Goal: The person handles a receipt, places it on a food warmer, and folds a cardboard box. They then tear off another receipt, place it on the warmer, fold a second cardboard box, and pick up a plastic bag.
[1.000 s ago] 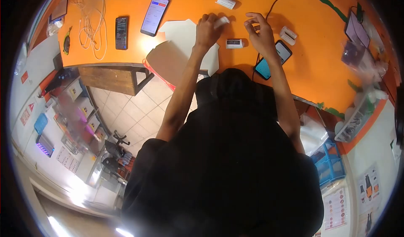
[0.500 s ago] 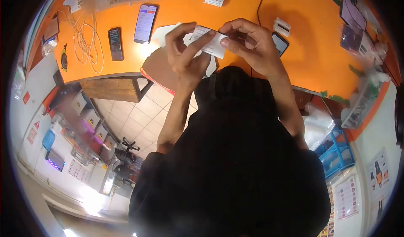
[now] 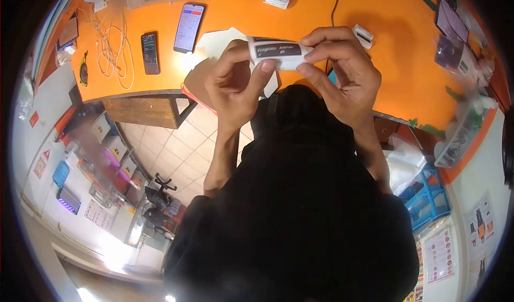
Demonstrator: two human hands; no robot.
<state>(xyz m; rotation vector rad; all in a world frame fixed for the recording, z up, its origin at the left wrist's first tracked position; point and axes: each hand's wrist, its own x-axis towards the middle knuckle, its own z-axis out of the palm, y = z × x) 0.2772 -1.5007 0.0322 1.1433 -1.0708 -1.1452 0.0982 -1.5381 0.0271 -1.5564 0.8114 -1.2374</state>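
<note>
A small white paper label [image 3: 292, 61] with a dark printed band is stretched between my two hands, slightly curled, above the table's near edge. My left hand [image 3: 235, 85] pinches its left end between thumb and fingers. At the right end, the thumb and fingers of my right hand [image 3: 348, 69] grip the paper. Behind my left hand lies a white sheet [image 3: 217, 42] on the orange table [image 3: 257, 15]. A phone with a lit screen [image 3: 188, 27] rests left of the sheet, and a darker phone [image 3: 150, 53] lies farther left.
A tangled white cable [image 3: 115, 55] lies at the table's left. Small white items [image 3: 277, 1] sit near the far edge, and another [image 3: 363, 35] is beyond my right hand. A black cord [image 3: 334, 7] crosses the table. Blue trays [image 3: 431, 200] stand at lower right.
The paper has been turned and now shows a dark printed band. Both hands have shifted their grip on its ends, and my right hand has moved slightly right and nearer to me.
</note>
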